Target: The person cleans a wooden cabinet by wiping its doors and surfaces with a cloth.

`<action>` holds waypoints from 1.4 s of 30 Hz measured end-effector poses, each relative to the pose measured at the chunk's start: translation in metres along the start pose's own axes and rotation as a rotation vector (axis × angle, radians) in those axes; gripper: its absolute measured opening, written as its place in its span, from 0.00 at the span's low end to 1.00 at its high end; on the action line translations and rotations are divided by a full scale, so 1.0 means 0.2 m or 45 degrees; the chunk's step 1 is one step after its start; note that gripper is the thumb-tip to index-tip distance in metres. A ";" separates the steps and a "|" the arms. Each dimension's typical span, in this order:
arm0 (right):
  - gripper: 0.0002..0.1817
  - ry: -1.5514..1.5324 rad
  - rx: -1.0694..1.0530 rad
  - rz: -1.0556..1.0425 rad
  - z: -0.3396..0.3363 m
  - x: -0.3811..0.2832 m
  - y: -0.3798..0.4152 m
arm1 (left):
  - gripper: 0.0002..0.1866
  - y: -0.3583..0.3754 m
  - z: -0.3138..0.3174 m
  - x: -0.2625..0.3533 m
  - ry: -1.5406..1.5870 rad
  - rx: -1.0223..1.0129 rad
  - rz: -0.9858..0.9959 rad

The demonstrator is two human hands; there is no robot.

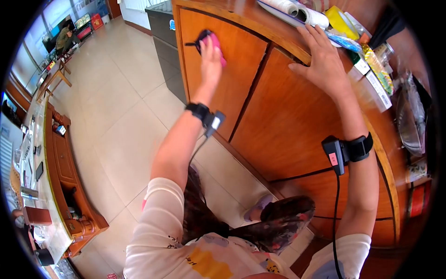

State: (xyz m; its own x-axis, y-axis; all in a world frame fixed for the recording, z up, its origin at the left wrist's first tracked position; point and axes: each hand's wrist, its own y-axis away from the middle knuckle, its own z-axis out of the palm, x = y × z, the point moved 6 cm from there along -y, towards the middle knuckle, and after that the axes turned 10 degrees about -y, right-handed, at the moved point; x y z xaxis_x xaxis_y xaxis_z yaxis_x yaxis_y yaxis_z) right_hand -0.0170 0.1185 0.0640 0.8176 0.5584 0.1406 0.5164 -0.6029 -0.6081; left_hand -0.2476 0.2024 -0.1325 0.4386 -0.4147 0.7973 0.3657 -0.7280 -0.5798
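My left hand [211,63] presses a pink and black cloth [218,50] flat against the upper left door [232,60] of a wooden cabinet. Its fingers lie over the cloth. On the top edge of the cabinet rests my right hand [324,63], fingers spread and thumb apart, holding nothing. Close by its fingertips are white rolls [312,16], a roll of yellow tape [341,22] and a blue packet [344,42]. Each wrist wears a black strap with a small device.
A dark grey cabinet [169,56] adjoins the wooden one. Tiled floor [121,107] lies to the left, with a long wooden counter [62,158] beyond. Small boxes [378,90] and plastic bags [411,116] sit at the right. Another person [64,37] is far off at upper left.
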 end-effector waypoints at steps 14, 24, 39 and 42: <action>0.44 0.076 0.026 -0.126 -0.02 0.00 0.01 | 0.26 0.33 0.09 0.21 0.068 -0.130 0.045; 0.43 -0.001 -0.003 -0.139 -0.03 -0.02 0.00 | 0.28 -0.53 -0.15 -0.19 0.047 0.084 0.182; 0.46 0.107 -0.219 0.291 -0.14 -0.23 0.00 | 0.32 0.43 0.28 -1.02 0.141 0.103 -0.553; 0.43 -0.004 0.027 -0.162 -0.03 -0.02 -0.01 | 0.31 0.71 0.43 -0.81 0.279 0.035 -0.859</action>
State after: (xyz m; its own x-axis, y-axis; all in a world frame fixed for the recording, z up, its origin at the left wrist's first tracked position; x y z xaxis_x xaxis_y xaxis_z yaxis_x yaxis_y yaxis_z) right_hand -0.0190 0.1143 0.0704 0.7453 0.6310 0.2153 0.6101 -0.5151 -0.6020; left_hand -0.1967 0.2126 -0.3572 -0.0655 0.0197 0.9977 0.5212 -0.8519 0.0510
